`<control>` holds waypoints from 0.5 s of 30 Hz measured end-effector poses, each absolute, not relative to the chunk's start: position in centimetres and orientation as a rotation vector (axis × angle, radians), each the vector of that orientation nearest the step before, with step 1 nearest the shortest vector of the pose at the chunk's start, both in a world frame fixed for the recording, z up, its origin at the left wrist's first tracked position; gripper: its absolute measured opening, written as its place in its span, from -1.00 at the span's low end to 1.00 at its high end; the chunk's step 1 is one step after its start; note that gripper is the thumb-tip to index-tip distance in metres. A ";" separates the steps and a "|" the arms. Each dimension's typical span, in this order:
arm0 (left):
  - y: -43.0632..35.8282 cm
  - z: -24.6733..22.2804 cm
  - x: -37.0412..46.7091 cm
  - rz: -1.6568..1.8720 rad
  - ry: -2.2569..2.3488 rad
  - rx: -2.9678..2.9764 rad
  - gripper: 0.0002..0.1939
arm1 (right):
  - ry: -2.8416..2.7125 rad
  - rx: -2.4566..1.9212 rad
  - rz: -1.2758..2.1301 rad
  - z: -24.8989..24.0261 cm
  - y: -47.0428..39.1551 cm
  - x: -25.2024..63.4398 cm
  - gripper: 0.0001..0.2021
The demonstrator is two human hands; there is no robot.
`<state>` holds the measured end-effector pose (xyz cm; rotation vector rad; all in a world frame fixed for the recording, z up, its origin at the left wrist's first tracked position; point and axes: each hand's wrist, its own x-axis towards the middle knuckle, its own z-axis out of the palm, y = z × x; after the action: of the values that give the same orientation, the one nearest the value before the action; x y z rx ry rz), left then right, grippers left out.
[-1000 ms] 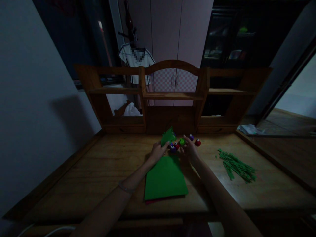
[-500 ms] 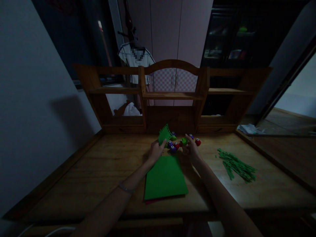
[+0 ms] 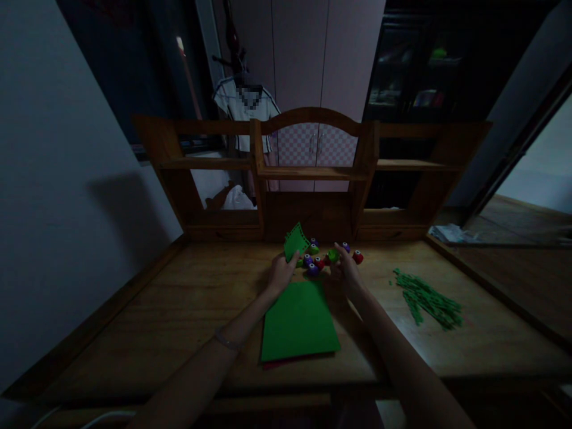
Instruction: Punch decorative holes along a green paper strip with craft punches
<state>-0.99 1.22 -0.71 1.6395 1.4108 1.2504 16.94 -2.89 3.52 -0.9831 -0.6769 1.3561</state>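
My left hand is closed on a piece of green paper, thumb on top. A row of small punched marks runs along the paper's edges. In the fingers of my right hand is a small green craft punch, just right of the paper and apart from it. Small purple, red and green punches lie around both hands, among them a purple punch and a red punch. Below my hands lies a stack of green sheets, with a red sheet showing at its lower edge.
A pile of thin green paper strips lies on the wooden desk to the right. A wooden shelf unit stands along the desk's back edge. Raised borders run along the desk's sides. The room is dim.
My left hand has shifted slightly left with the green paper, widening the gap to the green punch. My right hand has barely moved.
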 end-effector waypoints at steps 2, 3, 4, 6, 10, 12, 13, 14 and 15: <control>1.2 -0.8 -1.0 1.257 1.393 1.637 -0.53 | -0.679 -1.000 1.352 3.4 -2.8 17.0 -0.55; 1.3 -0.8 -1.0 1.264 1.387 1.636 -0.53 | -0.679 -1.006 1.346 3.4 -2.8 17.0 -0.55; 1.3 -0.8 -0.9 1.272 1.386 1.636 -0.53 | -0.678 -1.008 1.339 3.4 -2.8 17.0 -0.56; 1.3 -0.8 -0.9 1.284 1.385 1.646 -0.53 | -0.673 -1.005 1.321 3.5 -2.9 16.9 -0.57; 1.2 -0.6 -1.0 1.266 1.385 1.667 -0.53 | -0.657 -1.007 1.324 3.8 -3.2 16.7 -0.59; 1.1 -0.5 -1.0 1.260 1.395 1.651 -0.53 | -0.651 -1.003 1.342 4.0 -3.4 16.7 -0.59; 1.1 -0.5 -1.0 1.261 1.399 1.643 -0.53 | -0.650 -0.997 1.348 4.1 -3.4 16.7 -0.59; 1.1 -0.5 -1.0 1.259 1.399 1.640 -0.53 | -0.652 -0.990 1.352 4.2 -3.5 16.7 -0.59; 1.0 -0.5 -1.0 1.255 1.398 1.642 -0.53 | -0.654 -0.985 1.355 4.3 -3.5 16.6 -0.59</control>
<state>-0.96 1.04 -0.46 1.6422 1.3979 1.2548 16.63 -3.53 4.29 -0.9851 -0.6535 1.3548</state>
